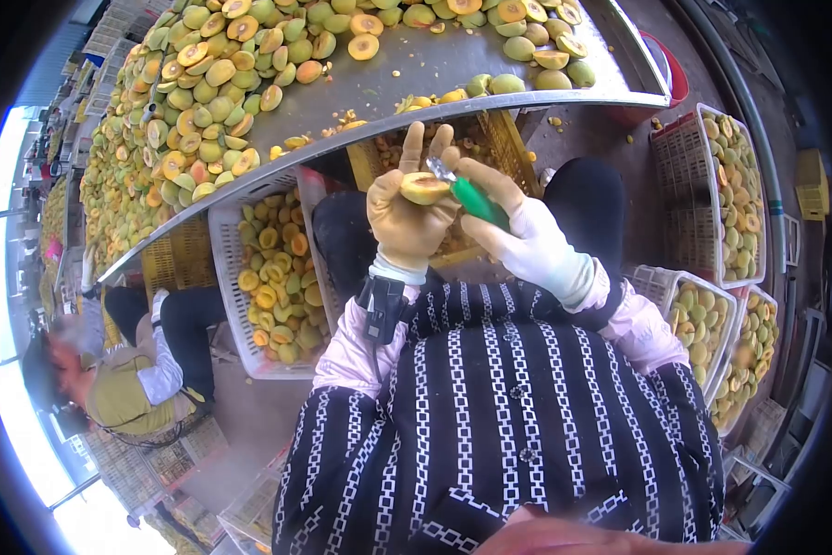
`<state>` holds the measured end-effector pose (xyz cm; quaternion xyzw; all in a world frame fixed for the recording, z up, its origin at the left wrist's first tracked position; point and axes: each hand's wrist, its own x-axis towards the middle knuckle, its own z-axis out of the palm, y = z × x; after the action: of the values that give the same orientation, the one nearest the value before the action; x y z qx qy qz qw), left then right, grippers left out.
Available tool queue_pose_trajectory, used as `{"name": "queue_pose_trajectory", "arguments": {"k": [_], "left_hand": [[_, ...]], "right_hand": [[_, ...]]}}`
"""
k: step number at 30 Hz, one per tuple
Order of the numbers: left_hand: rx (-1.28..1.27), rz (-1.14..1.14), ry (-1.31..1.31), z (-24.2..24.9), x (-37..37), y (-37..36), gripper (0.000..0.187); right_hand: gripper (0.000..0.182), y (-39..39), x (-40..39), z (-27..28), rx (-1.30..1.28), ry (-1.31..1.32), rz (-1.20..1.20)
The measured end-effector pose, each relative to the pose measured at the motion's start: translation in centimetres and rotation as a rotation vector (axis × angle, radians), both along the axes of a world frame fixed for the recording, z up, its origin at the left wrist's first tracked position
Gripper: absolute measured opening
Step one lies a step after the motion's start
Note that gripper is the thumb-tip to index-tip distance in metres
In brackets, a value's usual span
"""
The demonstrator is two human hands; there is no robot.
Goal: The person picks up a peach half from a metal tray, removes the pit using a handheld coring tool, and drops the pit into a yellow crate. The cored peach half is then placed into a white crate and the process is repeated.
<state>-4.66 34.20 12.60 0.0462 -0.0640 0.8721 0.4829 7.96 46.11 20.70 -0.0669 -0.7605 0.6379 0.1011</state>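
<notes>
My left hand [406, 222], in a tan-coated work glove, is closed around a yellow peach half [424, 190] with its cut face turned up. A green-handled pitting tool [477, 201] is gripped in my right hand [536, 242], which wears a similar glove. Its metal tip lies right at the edge of the peach half. Both hands are over my lap, just below the rim of a sloped metal table [416, 79]. Whole and halved peaches [217, 102] are heaped on that table.
A yellow crate [508, 148] sits under the table edge, in front of my knees. To the left stands a white crate of peach halves [282, 277]; more filled crates [712, 203] are on the right. Another person [143, 379] sits at the far left beside the table.
</notes>
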Motion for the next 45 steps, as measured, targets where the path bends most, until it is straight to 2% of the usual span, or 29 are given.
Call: {"name": "queue_pose_trajectory", "arguments": {"k": [1,4,5,6,8,9,12,13,14,15,16,18,19,22,23,24,27,28,33,36,45], "left_hand": [[-0.139,0.083,0.064,1.3,0.9,0.4,0.053],[-0.186,0.129,0.033,2.2,2.0,1.4,0.045],[-0.207,0.104,-0.046,1.7,2.0,1.7,0.041],[-0.255,0.071,-0.156,1.6,2.2,1.8,0.042],[-0.335,0.024,-0.135,2.0,2.5,1.4,0.038],[-0.338,0.023,-0.136,1.8,2.6,1.2,0.038],[-0.459,-0.012,-0.087,1.2,3.3,0.7,0.043],[-0.519,0.155,0.065,1.4,3.5,0.7,0.042],[-0.575,0.324,0.221,1.4,3.4,0.6,0.040],[-0.639,0.335,0.319,0.3,1.9,0.2,0.037],[-0.278,0.100,-0.295,0.9,0.5,-0.1,0.029],[-0.414,0.292,-0.229,2.0,-0.1,0.2,0.032],[-0.461,0.322,-0.209,2.7,0.2,0.1,0.039],[-0.551,0.391,-0.190,2.9,0.8,0.4,0.047],[-0.655,0.419,-0.200,3.1,0.9,0.8,0.058],[-0.655,0.418,-0.202,3.4,1.2,1.0,0.058],[-0.942,0.547,0.215,3.8,1.8,1.0,0.078],[-0.943,0.548,0.212,3.9,1.9,0.9,0.078],[-0.978,0.582,0.511,4.1,2.2,0.6,0.082],[-0.963,0.548,0.443,4.3,2.3,0.8,0.083],[-1.013,0.530,0.468,3.9,2.3,0.6,0.081]], "right_hand": [[0.052,-0.1,-0.4,-1.5,0.107,0.036,-0.055],[0.049,-0.6,-0.5,-2.0,0.052,-0.129,0.028],[0.047,-0.8,-0.7,-3.0,0.238,0.064,0.000],[0.047,-0.7,-0.8,-3.3,0.238,0.062,0.003],[0.045,-0.5,-1.2,-3.6,0.472,0.199,-0.026],[0.044,0.0,-1.4,-3.6,0.586,0.198,-0.011],[0.043,0.9,-1.0,-3.1,0.696,0.090,0.041],[0.045,1.1,-0.9,-2.7,0.672,0.197,0.063],[0.045,1.1,-0.7,-2.6,0.670,0.195,0.065],[0.048,0.9,-0.3,-2.4,0.570,0.184,0.035],[0.051,0.8,0.2,-2.2,0.469,0.174,0.007],[0.055,0.9,0.8,-2.3,0.426,0.076,0.008],[0.056,0.9,0.9,-2.6,0.488,0.122,-0.025],[0.054,1.1,1.1,-2.2,0.580,0.166,-0.038],[0.053,1.3,1.1,-1.5,0.614,0.168,0.022],[0.053,1.4,1.1,-1.2,0.648,0.173,0.084],[0.050,1.0,1.1,-1.1,0.755,0.179,0.058],[0.050,0.9,1.2,-1.0,0.832,0.167,0.062],[0.051,0.0,0.7,0.4,0.911,0.132,0.057],[0.053,-0.2,0.5,0.8,0.941,0.099,0.048],[0.065,-0.9,0.3,0.5,1.106,-0.030,0.127]]}}
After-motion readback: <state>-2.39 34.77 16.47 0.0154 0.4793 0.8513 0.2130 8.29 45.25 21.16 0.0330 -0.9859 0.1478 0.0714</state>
